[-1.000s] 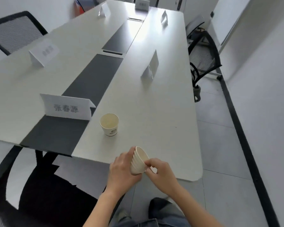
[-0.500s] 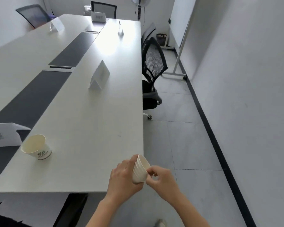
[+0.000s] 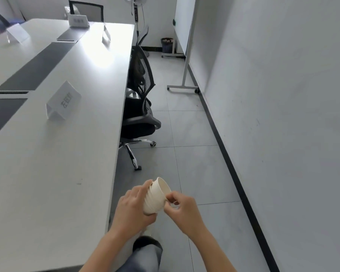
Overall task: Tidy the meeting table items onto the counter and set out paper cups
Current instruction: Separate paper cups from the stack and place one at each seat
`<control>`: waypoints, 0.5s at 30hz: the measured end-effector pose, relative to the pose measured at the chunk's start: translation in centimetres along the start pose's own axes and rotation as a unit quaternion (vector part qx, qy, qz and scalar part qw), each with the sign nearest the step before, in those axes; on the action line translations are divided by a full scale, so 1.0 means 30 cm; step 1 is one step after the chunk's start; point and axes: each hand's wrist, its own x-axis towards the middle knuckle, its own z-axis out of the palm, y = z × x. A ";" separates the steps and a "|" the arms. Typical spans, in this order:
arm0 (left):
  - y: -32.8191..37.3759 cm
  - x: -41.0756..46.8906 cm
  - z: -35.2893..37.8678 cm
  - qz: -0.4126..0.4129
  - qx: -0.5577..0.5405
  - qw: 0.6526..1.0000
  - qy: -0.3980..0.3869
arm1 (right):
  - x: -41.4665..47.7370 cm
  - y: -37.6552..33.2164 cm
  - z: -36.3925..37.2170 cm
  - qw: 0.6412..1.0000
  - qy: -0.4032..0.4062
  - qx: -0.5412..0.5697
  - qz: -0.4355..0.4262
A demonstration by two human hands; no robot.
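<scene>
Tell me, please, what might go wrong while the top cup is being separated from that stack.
1. The left hand grips the stack of paper cups over the floor tiles, off the meeting table. A cup slipping from the right hand, which pinches the top rim, would likely land there.
2. Nested cups may come off two together.
3. The office chair juts into the aisle ahead, and its wheeled base could trip a foot.
</scene>
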 end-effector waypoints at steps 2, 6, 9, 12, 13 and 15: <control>0.013 0.058 0.014 -0.006 -0.007 1.000 0.003 | 0.054 0.014 -0.034 1.000 0.000 -0.013 -0.020; 0.008 0.204 0.050 -0.005 -0.034 0.999 0.019 | 0.193 0.042 -0.081 0.999 0.014 -0.024 -0.025; -0.017 0.333 0.063 -0.008 -0.048 0.998 0.038 | 0.319 0.042 -0.101 0.999 0.035 -0.011 -0.038; -0.041 0.488 0.053 -0.010 -0.064 0.997 0.048 | 0.484 0.032 -0.124 0.999 0.032 0.023 -0.017; -0.048 0.544 0.046 -0.007 -0.070 0.996 0.053 | 0.545 0.022 -0.137 0.999 0.020 0.045 -0.006; -0.070 0.655 0.028 -0.004 -0.076 0.995 0.065 | 0.669 -0.005 -0.157 0.996 -0.014 0.085 0.008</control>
